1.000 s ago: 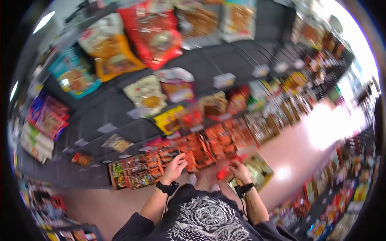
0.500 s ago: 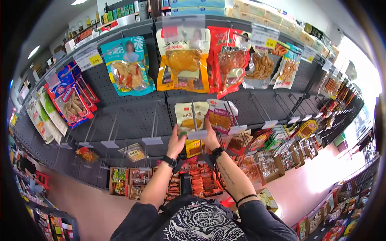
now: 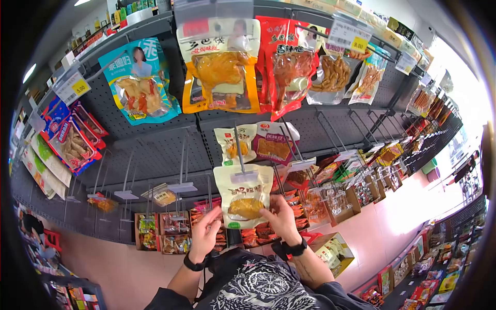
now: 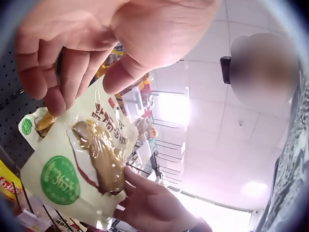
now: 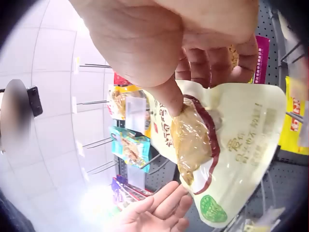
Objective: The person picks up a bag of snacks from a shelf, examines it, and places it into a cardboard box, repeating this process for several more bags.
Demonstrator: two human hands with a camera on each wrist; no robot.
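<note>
- Pegboard shelving (image 3: 155, 150) is standing in front of & above both hands, w/ snack bags hanging on hooks all round.
- Cream pouch (image 3: 244, 199) is sitting between the 2 hands, just above them, w/ its top up at the front end of a peg hook (image 3: 238, 150). Can't tell whether the hang-hole is on the hook or not.
- Right hand (image 3: 281, 217) is pinching the pouch's lower right part. The wrist view shows the thumb pressing the front over the clear window & the fingers curling behind.
- Left hand (image 3: 205, 232) is reaching the lower left edge w/ fingers half curled & the thumb near the front. Can't tell if it's actually gripping or only touching.
- Price tag (image 3: 244, 177) is hanging at the hook's tip, overlapping the pouch's top, above both hands.
- Handling, my guess: it's looking light & soft, a vacuum-packed lump inside glossy film, so prob. slippery & floppy, bending if held by one corner.
- It's not looking fragile, but the hang-hole strip could be tearing if yanked against the hook.
- Best hold, imo: pinching the flat sealed side edges or the bottom corners w/ both hands, thumbs in front, & keeping the top edge level w/ the hook.
</note>
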